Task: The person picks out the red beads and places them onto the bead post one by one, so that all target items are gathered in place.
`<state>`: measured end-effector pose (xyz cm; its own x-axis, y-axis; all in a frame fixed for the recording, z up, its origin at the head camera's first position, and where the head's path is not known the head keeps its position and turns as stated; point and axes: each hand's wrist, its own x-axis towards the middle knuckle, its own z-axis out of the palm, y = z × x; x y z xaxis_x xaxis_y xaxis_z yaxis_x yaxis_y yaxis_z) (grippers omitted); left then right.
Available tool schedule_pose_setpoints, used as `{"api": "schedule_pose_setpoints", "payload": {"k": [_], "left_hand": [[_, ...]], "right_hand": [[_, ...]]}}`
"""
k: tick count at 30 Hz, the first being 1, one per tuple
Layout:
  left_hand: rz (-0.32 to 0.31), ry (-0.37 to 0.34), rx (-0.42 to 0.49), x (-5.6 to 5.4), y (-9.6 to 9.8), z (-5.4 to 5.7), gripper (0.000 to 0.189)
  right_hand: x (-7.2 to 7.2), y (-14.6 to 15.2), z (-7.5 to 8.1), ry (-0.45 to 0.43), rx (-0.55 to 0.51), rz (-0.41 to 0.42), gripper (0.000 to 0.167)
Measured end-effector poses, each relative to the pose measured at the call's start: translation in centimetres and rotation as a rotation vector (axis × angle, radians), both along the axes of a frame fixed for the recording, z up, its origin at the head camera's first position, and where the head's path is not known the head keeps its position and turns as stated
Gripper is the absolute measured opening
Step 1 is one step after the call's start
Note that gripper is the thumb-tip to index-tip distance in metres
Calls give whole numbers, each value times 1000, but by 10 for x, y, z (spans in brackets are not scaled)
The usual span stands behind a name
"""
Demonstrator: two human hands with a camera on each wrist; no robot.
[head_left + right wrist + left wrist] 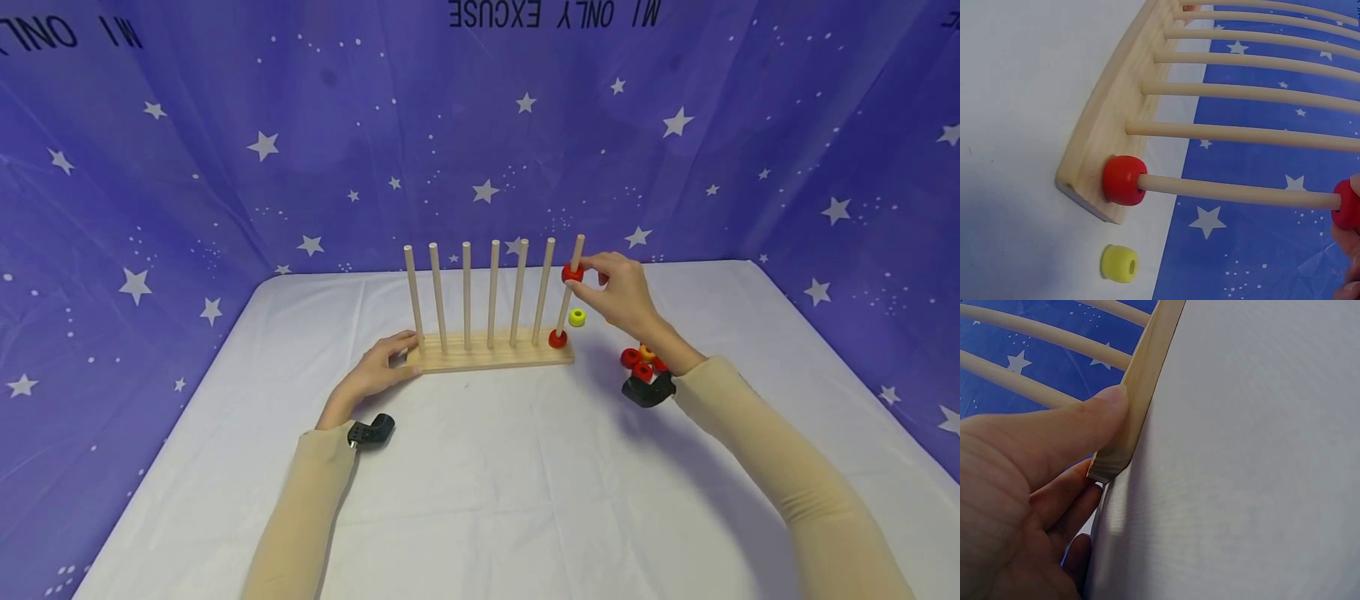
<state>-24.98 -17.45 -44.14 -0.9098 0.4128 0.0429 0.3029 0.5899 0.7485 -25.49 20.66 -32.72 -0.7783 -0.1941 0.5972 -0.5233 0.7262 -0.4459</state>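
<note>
A wooden peg rack [491, 360] with a row of upright pegs stands on the table. My left hand [381, 365] grips its left end; in the left wrist view the thumb [1107, 409] lies on the base and fingers reach past its end. My right hand [621, 293] pinches a red bead [572, 273], which is threaded on the upper part of the rightmost peg [579, 247]. Another red bead [1125, 180] sits at the bottom of that same peg, against the base. The other pegs carry no beads in the head view.
A yellow bead [577, 317] lies just beyond the rack's right end. Several red beads [631, 358] and an orange bead [646, 352] are grouped under the right wrist, partly hidden by it. A purple star-patterned cloth [420, 125] hangs behind the white table [480, 483].
</note>
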Motion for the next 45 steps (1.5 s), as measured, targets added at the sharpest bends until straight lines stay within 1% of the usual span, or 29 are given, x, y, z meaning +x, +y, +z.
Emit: {"api": "schedule_pose_setpoints", "payload": {"k": [4,10,14,22,32,36,40,45], "left_hand": [[5,-1,-4,0,0,0,61],[10,-15,4,0,0,1,61],[12,-23,0,0,0,0,61],[5,-1,-20,-1,0,-1,61],[16,4,-30,1,-1,-1,61],[17,8,-25,2,-1,-1,60],[13,19,-27,1,-1,-1,60],[9,15,-21,0,0,-1,60]], "right_hand": [[-1,0,-5,-18,17,8,22],[-2,1,-10,-59,62,0,21],[-2,2,-15,-81,83,12,21],[-3,2,-21,-125,93,25,22],[-5,3,-34,-134,127,53,16],[-6,3,-39,-164,139,52,17],[-6,3,-43,-215,144,39,19],[-5,5,-49,-263,148,46,20]]}}
